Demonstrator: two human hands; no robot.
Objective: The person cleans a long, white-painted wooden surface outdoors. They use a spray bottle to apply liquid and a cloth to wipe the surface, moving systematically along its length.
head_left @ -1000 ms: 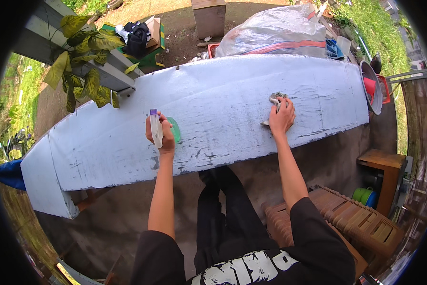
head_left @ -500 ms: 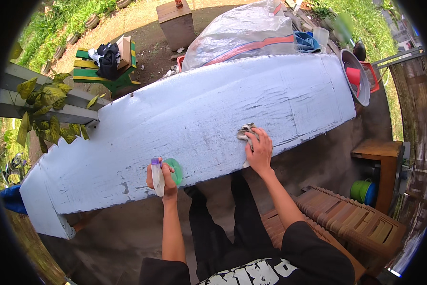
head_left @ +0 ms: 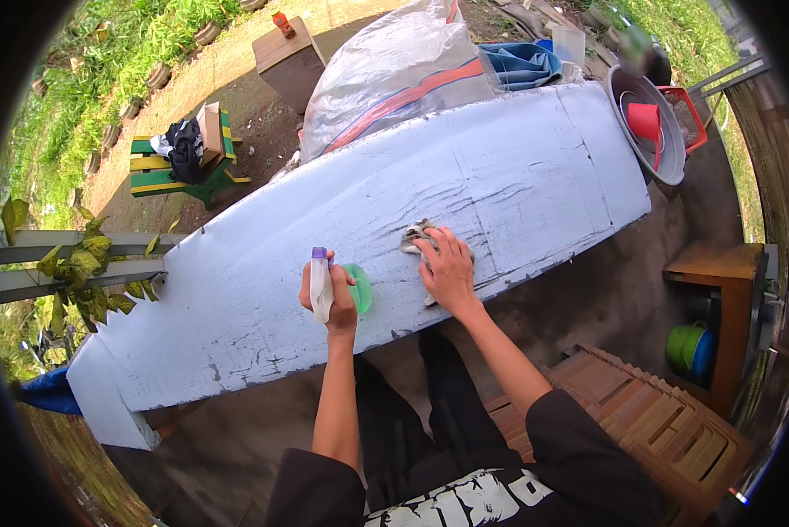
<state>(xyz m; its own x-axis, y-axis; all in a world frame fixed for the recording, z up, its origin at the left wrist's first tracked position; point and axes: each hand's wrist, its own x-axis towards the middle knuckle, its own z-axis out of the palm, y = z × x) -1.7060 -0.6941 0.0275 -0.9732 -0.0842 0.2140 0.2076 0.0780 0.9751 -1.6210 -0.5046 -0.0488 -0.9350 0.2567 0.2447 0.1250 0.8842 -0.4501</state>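
My left hand [head_left: 338,294] is wrapped round the neck of a spray bottle with a white and purple trigger head [head_left: 321,281] and a green body [head_left: 358,290]. The bottle is above the left-middle of a long, pale, scuffed tabletop [head_left: 228,290]. To its right, my right hand [head_left: 450,270] presses a crumpled, dirty-white cloth [head_left: 419,237] onto the surface, fingers curled over it. Dark scratches and wrinkles run across the tabletop beyond the cloth. Part of the cloth is hidden beneath my palm.
A grey basin [head_left: 627,97] holding a red dipper [head_left: 644,121] sits by the tabletop's right end. Behind the table stand a large white sack [head_left: 394,70] and a green-yellow bench [head_left: 203,180]. Brown plastic furniture [head_left: 640,422] is at lower right; leaves [head_left: 83,263] hang left.
The view has shifted and turned. My left hand with the spray bottle has moved right and farther over the table, closer to the right hand, which stays on the cloth.
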